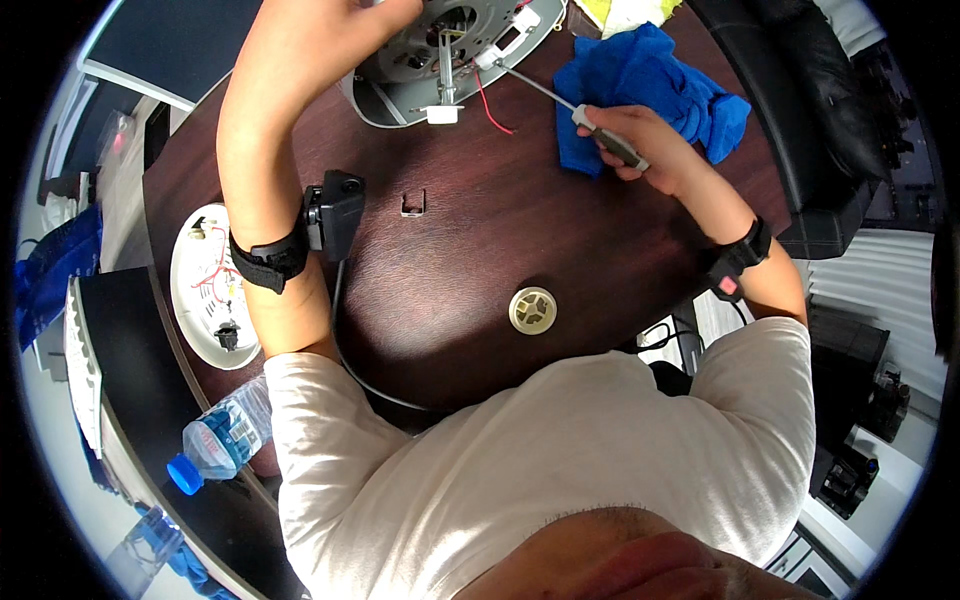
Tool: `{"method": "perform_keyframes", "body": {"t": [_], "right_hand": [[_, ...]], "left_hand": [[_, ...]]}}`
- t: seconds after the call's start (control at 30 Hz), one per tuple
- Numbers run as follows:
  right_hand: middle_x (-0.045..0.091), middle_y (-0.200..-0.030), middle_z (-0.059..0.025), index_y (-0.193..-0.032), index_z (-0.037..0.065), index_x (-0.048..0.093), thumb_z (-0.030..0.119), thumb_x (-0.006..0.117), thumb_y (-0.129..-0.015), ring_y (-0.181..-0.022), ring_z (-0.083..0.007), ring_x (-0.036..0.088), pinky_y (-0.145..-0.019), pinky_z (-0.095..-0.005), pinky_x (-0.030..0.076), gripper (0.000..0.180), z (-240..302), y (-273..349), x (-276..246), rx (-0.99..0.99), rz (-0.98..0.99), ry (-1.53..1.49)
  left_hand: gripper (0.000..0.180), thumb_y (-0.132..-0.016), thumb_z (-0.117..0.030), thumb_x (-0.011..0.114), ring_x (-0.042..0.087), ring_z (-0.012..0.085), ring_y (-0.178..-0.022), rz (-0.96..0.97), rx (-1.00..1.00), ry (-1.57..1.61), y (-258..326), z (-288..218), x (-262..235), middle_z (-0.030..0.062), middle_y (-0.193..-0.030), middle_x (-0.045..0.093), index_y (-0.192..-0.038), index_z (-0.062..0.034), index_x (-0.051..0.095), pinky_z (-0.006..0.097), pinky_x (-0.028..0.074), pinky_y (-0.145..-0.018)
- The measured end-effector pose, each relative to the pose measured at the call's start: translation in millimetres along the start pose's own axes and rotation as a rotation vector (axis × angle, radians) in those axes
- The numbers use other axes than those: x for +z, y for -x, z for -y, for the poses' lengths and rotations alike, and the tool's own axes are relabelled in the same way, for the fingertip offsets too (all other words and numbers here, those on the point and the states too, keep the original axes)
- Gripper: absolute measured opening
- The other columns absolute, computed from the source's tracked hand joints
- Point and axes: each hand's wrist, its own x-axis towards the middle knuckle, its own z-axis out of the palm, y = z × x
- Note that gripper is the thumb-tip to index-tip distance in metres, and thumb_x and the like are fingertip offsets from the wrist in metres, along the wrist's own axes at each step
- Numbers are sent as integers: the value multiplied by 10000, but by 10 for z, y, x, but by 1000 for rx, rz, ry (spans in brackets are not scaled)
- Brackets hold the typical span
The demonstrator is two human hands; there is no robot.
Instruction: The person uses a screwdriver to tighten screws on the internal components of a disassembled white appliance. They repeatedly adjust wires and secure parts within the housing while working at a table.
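Note:
My right hand (pixel 632 142) is closed around the handle of a screwdriver (pixel 545 92). The long shaft runs up and left, and its tip meets a white fitting (pixel 488 57) on an opened metal appliance base (pixel 385 98). A loose red wire (pixel 492 112) hangs from that fitting, and a metal bracket with a white end (pixel 443 112) sticks out beside it. At the top edge, my left hand (pixel 335 30) reaches over the left side of the base with its thumb toward the metal; the picture's edge cuts off its other fingers.
A blue cloth (pixel 640 85) lies beside my right hand. On the dark wooden table (pixel 450 260) are a small metal clip (pixel 413 204) and a round cream plastic part (pixel 533 310). Left of my forearm are a white oval cover with wires (pixel 205 290) and a water bottle (pixel 222 438).

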Motion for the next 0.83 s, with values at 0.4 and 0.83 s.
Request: {"method": "perform_keyframes", "body": {"t": [0.4,0.83], "right_hand": [[664,-828,-154,-913,-1,721,290,716,-908,-667,-239,616,-596,-364,456,291,2,1,26,-45,-118,170],[690,-896,-201,-939,-23,707,259,700,-924,-786,-289,674,-696,-395,505,283,-49,87,187,-244,-233,324]], "left_hand": [[572,-689,-40,609,536,388,-1301,-31,84,42,-35,153,64,310,-1251,602,-1258,-52,673,457,288,-1201],[573,-706,-52,619,505,374,-1342,14,-71,32,-6,6,-22,307,-1209,639,-1275,-94,678,462,271,-1208]]}}
